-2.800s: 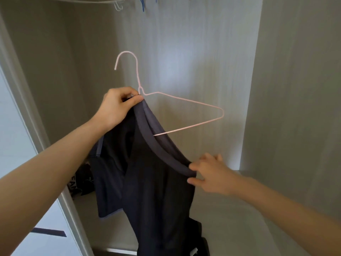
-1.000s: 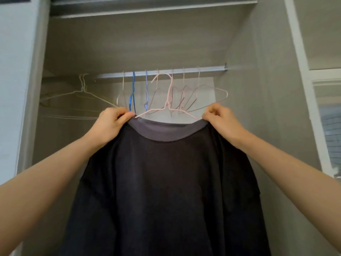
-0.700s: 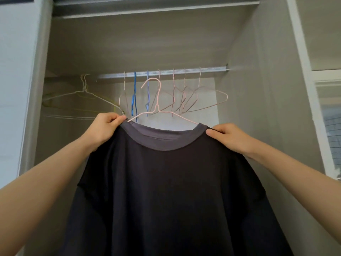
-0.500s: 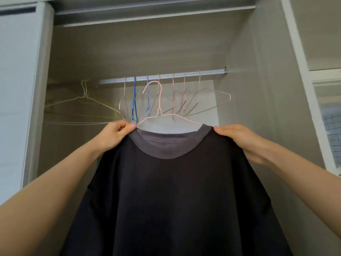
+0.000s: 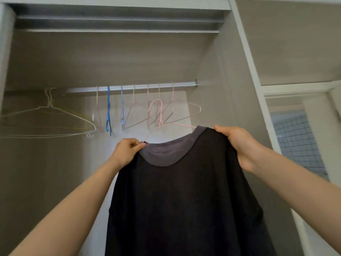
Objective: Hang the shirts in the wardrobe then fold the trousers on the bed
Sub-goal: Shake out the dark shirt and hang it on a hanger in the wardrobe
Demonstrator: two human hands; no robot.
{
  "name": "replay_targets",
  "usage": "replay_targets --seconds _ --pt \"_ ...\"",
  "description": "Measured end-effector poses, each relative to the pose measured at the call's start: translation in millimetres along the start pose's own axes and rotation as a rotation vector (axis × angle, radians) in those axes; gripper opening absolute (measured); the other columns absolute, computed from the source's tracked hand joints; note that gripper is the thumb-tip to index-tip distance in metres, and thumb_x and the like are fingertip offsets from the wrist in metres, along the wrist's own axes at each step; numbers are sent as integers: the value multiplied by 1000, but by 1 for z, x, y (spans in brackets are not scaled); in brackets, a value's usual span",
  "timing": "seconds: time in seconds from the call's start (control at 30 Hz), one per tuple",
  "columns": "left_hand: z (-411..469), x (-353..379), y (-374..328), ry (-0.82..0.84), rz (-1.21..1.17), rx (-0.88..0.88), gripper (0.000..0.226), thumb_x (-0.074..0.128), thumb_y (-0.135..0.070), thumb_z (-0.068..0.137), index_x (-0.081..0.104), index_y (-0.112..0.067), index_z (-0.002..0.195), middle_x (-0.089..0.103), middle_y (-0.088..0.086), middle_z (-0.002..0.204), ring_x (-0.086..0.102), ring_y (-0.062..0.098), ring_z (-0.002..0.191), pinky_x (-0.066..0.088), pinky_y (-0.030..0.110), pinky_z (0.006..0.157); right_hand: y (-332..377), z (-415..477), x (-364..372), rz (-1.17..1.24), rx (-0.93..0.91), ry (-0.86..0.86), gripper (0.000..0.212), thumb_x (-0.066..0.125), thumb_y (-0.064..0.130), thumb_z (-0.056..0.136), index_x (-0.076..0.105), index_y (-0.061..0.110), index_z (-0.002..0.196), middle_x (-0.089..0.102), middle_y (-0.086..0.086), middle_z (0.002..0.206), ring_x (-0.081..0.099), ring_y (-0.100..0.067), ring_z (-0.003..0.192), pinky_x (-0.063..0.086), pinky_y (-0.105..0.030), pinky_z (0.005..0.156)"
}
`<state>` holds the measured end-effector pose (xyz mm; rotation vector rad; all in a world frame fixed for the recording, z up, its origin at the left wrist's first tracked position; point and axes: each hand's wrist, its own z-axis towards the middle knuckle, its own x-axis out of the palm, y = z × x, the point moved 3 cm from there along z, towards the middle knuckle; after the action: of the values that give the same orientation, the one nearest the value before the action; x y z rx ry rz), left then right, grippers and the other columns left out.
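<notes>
Locate the dark grey cotton shirt [image 5: 184, 200] below the silver metal wardrobe rail [image 5: 140, 87], threaded on a thin pink wire hanger [image 5: 156, 108] and not yet hung. Note the left hand [image 5: 127, 152] pinching collar edge and hanger wire together, fingers curled, lower beneath the rail than the right. Note the right hand [image 5: 238, 143] gripping the other shoulder, fingers folded over the fabric, nearer the rail. Expect a tilted hanger as a result — hook short of the rail and overlapping the row of empty pale wire hangers [image 5: 184, 111] suspended from it.

Likely faults from here:
- Snagging. Hook raised among the empty hangers under the rail; probable catch on a neighbouring wire instead of the rail.
- Slippage. Tilt toward the lower shoulder; possible slide of the wide neckline off that hanger arm once released.
- Missed seating. No grip on the hook itself — steering only through the shoulders, so poor control of hook direction at the rail.

Confirm the hook over the rail before loosening either grip.
</notes>
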<state>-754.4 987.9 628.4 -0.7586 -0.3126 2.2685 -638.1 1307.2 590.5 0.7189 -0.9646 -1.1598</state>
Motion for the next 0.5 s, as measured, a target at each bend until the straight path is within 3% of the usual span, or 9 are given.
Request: replay_targets --seconds 0.13,0.27,0.4,0.5 --pt "2 39 -24 3 72 10 26 61 -39 94 69 -25 74 69 -1 80 62 26 86 50 40 84 10 -15 -14 -60 -80 -145 28 52 23 97 69 3 86 73 -9 75 68 -23 75 54 -32 72" --pt "3 82 -57 63 18 59 25 53 -25 100 71 -9 101 68 6 95 60 28 99 40 27 79 20 -29 -27 -111 -145 -243 27 52 20 97 67 3 83 71 -8 76 66 -21 74 53 -32 74" --pt "5 115 -87 169 -56 107 31 48 -23 102 63 -8 124 65 10 123 57 28 116 37 23 88 27 -37 -44 -148 -178 -332 25 51 21 98 67 3 89 70 -9 82 65 -22 77 52 -31 73" --pt "13 133 -105 210 -108 132 33 43 -23 103 62 -9 126 62 9 130 54 27 120 37 24 92 29 -35 -53 -193 -210 -398 25 51 22 97 65 4 86 67 -10 81 63 -26 78 50 -34 77"
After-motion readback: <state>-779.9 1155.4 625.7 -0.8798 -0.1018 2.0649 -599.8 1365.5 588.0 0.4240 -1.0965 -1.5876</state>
